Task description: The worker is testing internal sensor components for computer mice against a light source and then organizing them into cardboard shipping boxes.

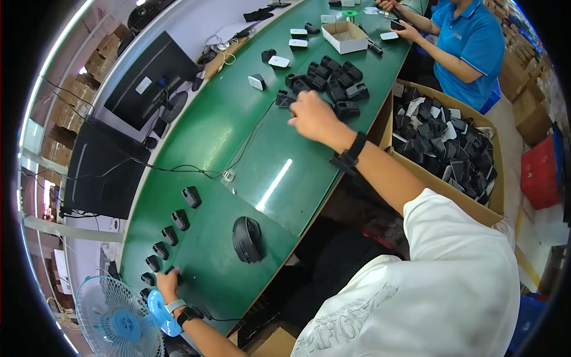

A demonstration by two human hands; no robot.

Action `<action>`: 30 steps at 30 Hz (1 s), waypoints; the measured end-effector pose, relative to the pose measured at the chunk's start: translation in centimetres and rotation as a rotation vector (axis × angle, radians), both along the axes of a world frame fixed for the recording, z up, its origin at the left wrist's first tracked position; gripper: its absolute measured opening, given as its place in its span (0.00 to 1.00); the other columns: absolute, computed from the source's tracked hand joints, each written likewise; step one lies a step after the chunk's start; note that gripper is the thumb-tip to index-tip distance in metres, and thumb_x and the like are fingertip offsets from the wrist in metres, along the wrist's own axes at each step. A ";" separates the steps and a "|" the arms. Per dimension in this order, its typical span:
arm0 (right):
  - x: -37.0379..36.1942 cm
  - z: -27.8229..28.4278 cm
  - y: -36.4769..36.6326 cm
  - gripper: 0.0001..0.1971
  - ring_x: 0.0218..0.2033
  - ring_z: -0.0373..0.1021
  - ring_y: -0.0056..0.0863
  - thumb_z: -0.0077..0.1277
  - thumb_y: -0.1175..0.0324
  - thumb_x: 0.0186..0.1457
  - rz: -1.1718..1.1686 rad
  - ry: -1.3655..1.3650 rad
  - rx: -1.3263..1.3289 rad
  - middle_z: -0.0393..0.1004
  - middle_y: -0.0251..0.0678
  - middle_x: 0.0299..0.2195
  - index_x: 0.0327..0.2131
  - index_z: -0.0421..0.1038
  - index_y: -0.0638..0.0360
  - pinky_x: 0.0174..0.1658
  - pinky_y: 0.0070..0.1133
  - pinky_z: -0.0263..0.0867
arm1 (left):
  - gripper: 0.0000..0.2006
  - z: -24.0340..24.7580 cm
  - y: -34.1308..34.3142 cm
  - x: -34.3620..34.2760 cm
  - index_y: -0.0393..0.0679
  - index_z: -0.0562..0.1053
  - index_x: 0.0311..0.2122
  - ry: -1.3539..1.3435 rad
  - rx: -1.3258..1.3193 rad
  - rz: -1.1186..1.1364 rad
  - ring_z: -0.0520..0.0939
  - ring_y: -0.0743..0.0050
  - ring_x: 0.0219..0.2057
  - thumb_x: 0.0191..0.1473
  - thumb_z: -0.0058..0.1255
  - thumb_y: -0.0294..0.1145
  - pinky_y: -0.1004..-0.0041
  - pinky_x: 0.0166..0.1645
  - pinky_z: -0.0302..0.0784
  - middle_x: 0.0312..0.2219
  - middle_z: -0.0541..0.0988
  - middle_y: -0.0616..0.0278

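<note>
At the lower left of the table, my left hand (168, 285) is closed around a small black plastic case (179, 277), partly hidden by the fingers. Beside it, several similar black cases (170, 235) stand spaced out in a curved row. My right hand (316, 119) stretches over the table to the near left edge of a cluster of black cases (336, 83). Its fingertips are bent and apart, right next to one black case (284, 99). No case shows between them, though the palm side is hidden.
A black mouse (247, 239) lies on the green table (208, 262). A blue fan (122, 321) stands at lower left; monitors (153, 80) line the left. A cardboard box (449, 149) full of black cases is at right. A co-worker (467, 50) sits beyond. A cable (196, 171) crosses the table.
</note>
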State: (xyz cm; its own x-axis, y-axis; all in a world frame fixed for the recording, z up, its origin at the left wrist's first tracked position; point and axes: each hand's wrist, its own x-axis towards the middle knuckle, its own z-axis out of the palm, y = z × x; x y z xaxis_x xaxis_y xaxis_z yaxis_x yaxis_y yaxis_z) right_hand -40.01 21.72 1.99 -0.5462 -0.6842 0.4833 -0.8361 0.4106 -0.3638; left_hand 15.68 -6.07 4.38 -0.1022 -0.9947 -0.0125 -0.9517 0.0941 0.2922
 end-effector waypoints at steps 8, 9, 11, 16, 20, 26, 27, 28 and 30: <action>-1.2 0.4 -0.3 0.10 0.43 0.70 0.50 0.61 0.65 0.51 -0.020 -0.057 0.126 0.74 0.52 0.38 0.34 0.78 0.61 0.47 0.38 0.69 | 0.24 0.1 3.8 -0.4 0.31 0.77 0.39 -0.254 -0.580 0.064 0.80 0.45 0.41 0.46 0.66 0.45 0.55 0.49 0.74 0.37 0.80 0.42; 0.3 1.0 -0.5 0.09 0.42 0.71 0.48 0.61 0.63 0.51 0.112 -0.024 0.070 0.75 0.48 0.34 0.32 0.78 0.57 0.45 0.38 0.68 | 0.22 1.2 4.8 -2.7 0.32 0.76 0.41 -0.129 -0.582 -0.101 0.79 0.48 0.40 0.49 0.64 0.42 0.57 0.48 0.75 0.37 0.78 0.44; 6.7 3.0 -0.1 0.10 0.38 0.72 0.43 0.62 0.62 0.50 0.499 -0.400 -0.113 0.76 0.43 0.33 0.30 0.77 0.58 0.43 0.37 0.67 | 0.18 3.6 9.9 -9.4 0.34 0.73 0.47 0.286 -0.226 -0.363 0.78 0.57 0.43 0.56 0.58 0.35 0.64 0.47 0.76 0.40 0.77 0.49; 21.3 4.3 2.5 0.12 0.31 0.76 0.29 0.63 0.66 0.50 0.930 -1.082 -0.261 0.79 0.43 0.29 0.33 0.76 0.65 0.37 0.27 0.71 | 0.21 5.8 22.2 -16.9 0.39 0.63 0.60 0.953 0.502 -0.659 0.77 0.67 0.46 0.69 0.40 0.40 0.67 0.51 0.75 0.47 0.75 0.58; 24.6 5.3 5.1 0.10 0.39 0.74 0.28 0.62 0.66 0.53 0.937 -1.273 -0.004 0.77 0.41 0.36 0.34 0.77 0.62 0.40 0.25 0.68 | 0.23 4.3 24.9 -13.7 0.42 0.60 0.62 1.270 0.775 -0.480 0.77 0.69 0.45 0.69 0.37 0.46 0.66 0.50 0.74 0.46 0.74 0.58; 26.6 3.8 6.2 0.08 0.42 0.72 0.24 0.62 0.67 0.55 0.942 -1.231 -0.237 0.77 0.36 0.36 0.33 0.78 0.62 0.42 0.21 0.66 | 0.28 3.6 27.1 -8.6 0.38 0.64 0.56 1.251 0.926 -0.521 0.76 0.72 0.34 0.61 0.51 0.51 0.74 0.36 0.71 0.37 0.74 0.58; 27.1 3.6 6.1 0.08 0.42 0.72 0.24 0.62 0.67 0.55 0.956 -1.247 -0.217 0.77 0.36 0.36 0.33 0.78 0.62 0.42 0.21 0.66 | 0.32 3.4 27.9 -8.2 0.37 0.64 0.54 1.221 0.880 -0.493 0.76 0.71 0.31 0.59 0.52 0.56 0.75 0.33 0.69 0.36 0.74 0.57; 27.4 3.3 5.9 0.08 0.39 0.71 0.22 0.61 0.67 0.55 0.993 -1.282 -0.251 0.77 0.35 0.34 0.33 0.77 0.62 0.41 0.20 0.66 | 0.32 3.3 28.0 -8.3 0.37 0.64 0.54 1.227 0.870 -0.459 0.76 0.71 0.31 0.59 0.52 0.56 0.75 0.33 0.69 0.36 0.74 0.57; 29.1 2.9 6.1 0.08 0.35 0.71 0.18 0.61 0.67 0.56 1.032 -1.321 -0.297 0.77 0.33 0.32 0.33 0.76 0.63 0.41 0.21 0.68 | 0.31 3.1 28.5 -7.9 0.36 0.65 0.53 1.344 0.967 -0.508 0.75 0.72 0.30 0.60 0.49 0.57 0.75 0.33 0.69 0.36 0.74 0.57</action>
